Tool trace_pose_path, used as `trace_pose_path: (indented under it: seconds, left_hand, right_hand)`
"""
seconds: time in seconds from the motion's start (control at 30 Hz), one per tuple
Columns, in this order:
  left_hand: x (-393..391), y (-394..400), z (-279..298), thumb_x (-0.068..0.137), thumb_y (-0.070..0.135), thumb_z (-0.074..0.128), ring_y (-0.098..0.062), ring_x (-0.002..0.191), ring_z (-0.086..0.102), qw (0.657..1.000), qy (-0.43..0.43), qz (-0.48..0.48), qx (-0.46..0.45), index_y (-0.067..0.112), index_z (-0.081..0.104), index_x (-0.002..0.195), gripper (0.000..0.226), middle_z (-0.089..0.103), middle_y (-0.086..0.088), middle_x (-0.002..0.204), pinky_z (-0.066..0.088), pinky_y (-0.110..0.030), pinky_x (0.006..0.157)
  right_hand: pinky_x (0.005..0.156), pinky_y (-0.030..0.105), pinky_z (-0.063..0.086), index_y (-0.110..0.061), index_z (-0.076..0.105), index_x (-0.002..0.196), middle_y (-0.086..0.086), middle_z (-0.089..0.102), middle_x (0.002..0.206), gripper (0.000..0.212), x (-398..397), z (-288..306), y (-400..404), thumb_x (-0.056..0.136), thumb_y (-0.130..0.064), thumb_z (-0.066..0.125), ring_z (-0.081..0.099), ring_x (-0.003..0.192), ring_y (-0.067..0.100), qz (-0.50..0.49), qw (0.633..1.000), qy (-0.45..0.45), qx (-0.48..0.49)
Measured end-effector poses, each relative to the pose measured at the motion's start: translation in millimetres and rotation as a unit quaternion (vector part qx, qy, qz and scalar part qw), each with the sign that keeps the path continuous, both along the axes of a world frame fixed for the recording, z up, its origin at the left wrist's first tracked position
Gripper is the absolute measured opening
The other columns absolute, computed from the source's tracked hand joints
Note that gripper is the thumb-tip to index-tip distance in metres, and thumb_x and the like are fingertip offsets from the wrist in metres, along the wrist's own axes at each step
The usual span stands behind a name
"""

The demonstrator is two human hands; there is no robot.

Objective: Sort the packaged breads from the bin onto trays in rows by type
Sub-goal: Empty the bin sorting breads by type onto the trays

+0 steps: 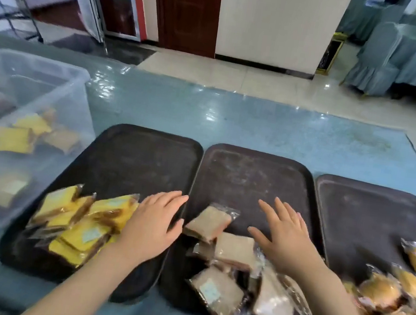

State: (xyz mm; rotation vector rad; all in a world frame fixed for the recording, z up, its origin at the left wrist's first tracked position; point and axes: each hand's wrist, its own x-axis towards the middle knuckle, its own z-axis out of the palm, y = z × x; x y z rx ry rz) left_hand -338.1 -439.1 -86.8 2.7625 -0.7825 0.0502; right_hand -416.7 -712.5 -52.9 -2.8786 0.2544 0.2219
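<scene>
blue plastic sheeting is covering the table, with three dark trays lying side by side on it. seen from the head camera, the left hand is hovering flat, fingers straight and holding nothing, over the left tray beside the yellow packs. the right hand is spreading open, gripping nothing, over the middle tray near the brown packs. golden buns are sitting on the right tray. more packs are lying in the clear bin at left.

Single head view, wide-angle, looking forward and down, close over three trays on table.
</scene>
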Motion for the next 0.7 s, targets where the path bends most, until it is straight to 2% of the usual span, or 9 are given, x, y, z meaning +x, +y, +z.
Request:
trace_pose_path:
  seconds: [0.1,0.27,0.5,0.7]
  left_hand:
    - [27,72,15,0.087,0.042,0.038,-0.018,0.122,0.052,1.000,-0.010,-0.004,0.011,0.022,0.055,0.134,0.054,0.058,0.006,0.130,0.042,-0.036,0.103]
    - [64,150,36,0.089,0.037,0.047,-0.017,0.124,0.051,1.000,-0.016,-0.015,-0.002,0.022,0.055,0.134,0.048,0.057,0.005,0.132,0.039,-0.036,0.106]
    - [118,176,62,0.094,0.034,0.052,-0.011,0.135,0.037,0.998,-0.003,-0.041,-0.054,0.027,0.047,0.140,0.047,0.046,0.010,0.143,0.028,-0.033,0.115]
    - [147,208,73,0.093,0.037,0.051,-0.011,0.137,0.034,0.997,0.017,-0.065,-0.043,0.031,0.050,0.137,0.045,0.044,0.011,0.144,0.025,-0.035,0.116]
  right_hand:
    - [0.121,0.042,0.003,-0.033,0.009,0.154,0.004,0.003,0.163,0.069,28,7,69,0.095,-0.061,0.033,0.000,0.149,0.024,-0.009,1.000,-0.019,0.012]
    - [0.121,0.041,0.005,-0.032,0.014,0.153,0.004,0.006,0.162,0.067,63,27,155,0.095,-0.059,0.035,0.001,0.149,0.023,0.005,0.999,-0.044,0.031]
    - [0.121,0.039,0.004,-0.033,0.017,0.152,0.001,0.009,0.162,0.066,111,42,207,0.095,-0.059,0.037,0.002,0.149,0.021,0.022,0.998,-0.042,0.047]
    - [0.122,0.038,0.007,-0.033,0.018,0.152,0.000,0.011,0.162,0.065,155,40,242,0.095,-0.058,0.037,0.003,0.149,0.019,0.033,0.996,-0.034,0.080]
